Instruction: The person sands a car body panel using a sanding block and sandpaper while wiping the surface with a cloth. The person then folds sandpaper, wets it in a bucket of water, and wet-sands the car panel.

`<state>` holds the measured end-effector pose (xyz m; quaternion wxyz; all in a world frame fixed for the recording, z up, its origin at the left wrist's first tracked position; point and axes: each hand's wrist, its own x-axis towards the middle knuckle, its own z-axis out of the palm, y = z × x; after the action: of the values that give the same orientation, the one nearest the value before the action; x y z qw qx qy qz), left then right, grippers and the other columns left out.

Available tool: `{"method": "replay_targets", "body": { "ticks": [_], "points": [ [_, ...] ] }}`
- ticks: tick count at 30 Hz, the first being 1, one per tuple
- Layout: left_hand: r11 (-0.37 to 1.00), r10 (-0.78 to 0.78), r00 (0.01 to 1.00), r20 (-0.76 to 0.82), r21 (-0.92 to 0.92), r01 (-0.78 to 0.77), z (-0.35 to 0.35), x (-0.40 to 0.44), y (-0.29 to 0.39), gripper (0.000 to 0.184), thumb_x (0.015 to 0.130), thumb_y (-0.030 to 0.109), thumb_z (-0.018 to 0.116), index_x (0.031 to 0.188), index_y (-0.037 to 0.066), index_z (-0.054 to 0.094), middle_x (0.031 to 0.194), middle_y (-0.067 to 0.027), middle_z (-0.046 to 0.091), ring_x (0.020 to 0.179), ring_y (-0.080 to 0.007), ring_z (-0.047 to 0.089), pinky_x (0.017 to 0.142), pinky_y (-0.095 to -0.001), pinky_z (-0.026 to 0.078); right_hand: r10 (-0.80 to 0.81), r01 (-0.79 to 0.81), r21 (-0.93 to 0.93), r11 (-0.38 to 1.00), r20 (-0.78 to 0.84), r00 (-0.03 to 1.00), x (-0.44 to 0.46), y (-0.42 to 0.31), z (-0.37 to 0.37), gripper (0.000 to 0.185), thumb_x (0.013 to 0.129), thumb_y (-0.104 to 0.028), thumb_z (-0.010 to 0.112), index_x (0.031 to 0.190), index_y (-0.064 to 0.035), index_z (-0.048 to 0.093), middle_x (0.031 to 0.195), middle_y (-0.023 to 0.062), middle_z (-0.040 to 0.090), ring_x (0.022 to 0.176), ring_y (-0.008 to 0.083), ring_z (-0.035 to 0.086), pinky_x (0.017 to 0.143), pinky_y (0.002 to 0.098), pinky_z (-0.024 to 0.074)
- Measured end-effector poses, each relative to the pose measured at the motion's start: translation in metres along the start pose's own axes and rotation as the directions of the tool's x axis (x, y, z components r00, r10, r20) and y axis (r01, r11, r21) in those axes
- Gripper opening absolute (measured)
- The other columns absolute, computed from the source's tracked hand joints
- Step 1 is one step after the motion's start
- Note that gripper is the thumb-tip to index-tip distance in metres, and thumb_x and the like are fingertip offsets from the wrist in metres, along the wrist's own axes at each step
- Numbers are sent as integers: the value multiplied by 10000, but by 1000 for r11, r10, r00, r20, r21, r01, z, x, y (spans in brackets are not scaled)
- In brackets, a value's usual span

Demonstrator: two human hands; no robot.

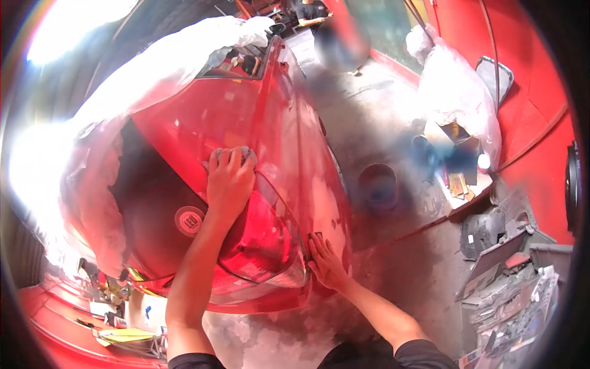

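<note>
The front corner of a red car (239, 114) fills the middle, its surface glossy in places and dull pinkish in a patch along the side. My left hand (230, 178) is closed over a crumpled grey cloth (247, 155) and presses it on the bodywork just above the headlight (264, 237). Beside the headlight's outer edge, my right hand (327, 263) lies with fingers stretched out flat on the panel. A small dark edge shows at its fingertips; what it is I cannot make out.
White plastic sheeting (166, 64) drapes the car's left side. A dark bucket-like shape (377, 184) is blurred on the floor. Car parts (504, 295) are piled at the right, near a plastic-covered object (455, 92). Another person (311, 11) is at the far back.
</note>
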<state>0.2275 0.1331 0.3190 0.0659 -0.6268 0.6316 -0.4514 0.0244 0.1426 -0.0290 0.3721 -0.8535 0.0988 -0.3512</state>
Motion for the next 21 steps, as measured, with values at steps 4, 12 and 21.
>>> {"method": "replay_targets", "body": {
  "ticks": [4,12,21],
  "points": [
    [1000,19,1000,-20,-9,-19,-2,-3,-3,230,830,171,731,1046,93,715,1103,-103,640,1114,-312,611,1037,-501,470,70,-73,-11,997,-185,980,-51,-19,49,703,1087,-295,520,1642,54,269,1723,276,244,1606,471,219,1287,606,193],
    [999,42,999,-16,16,-42,6,-15,-8,165,862,189,696,1000,105,730,1014,-98,647,1048,-304,633,959,-492,480,168,-143,103,984,-297,940,-24,-32,44,682,1093,-246,510,1665,29,259,1747,235,230,1619,439,206,1296,567,192],
    [972,125,992,-25,201,-118,32,-18,-15,265,973,305,624,1148,145,743,1212,-125,698,1198,-341,647,1014,-577,489,286,-311,8,950,-417,863,-39,-18,85,714,1105,-283,496,1694,-8,202,1764,220,186,1635,412,164,1318,544,134]
  ]
}}
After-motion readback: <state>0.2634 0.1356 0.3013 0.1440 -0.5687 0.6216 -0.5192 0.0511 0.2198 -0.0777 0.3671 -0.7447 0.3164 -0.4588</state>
